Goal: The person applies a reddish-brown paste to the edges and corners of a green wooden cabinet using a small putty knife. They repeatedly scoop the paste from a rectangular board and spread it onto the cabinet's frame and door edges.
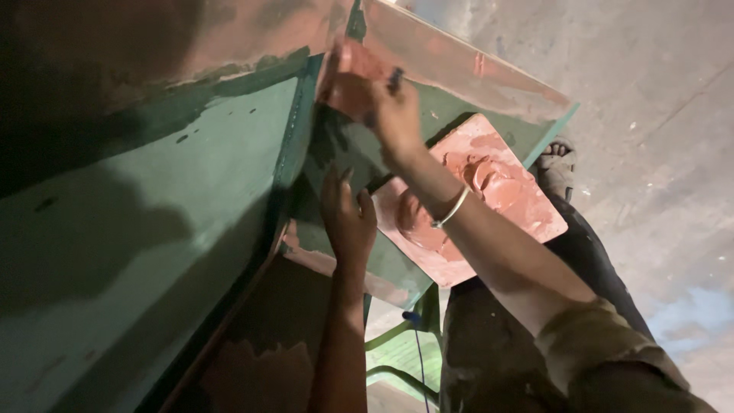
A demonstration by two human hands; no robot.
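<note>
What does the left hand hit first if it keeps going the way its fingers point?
The left hand points up along the green panel. Straight on, it would likely meet the right hand, which presses at the reddish putty patch by the panel's edge. Depth is unclear, so it might pass beneath it.

No packages, labels, signs or screens — none visible.

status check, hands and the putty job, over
Right hand pressing a putty blade to the green metal panel. Left hand flat on panel, bracing. Board of reddish putty below. Nothing blocking.
</note>
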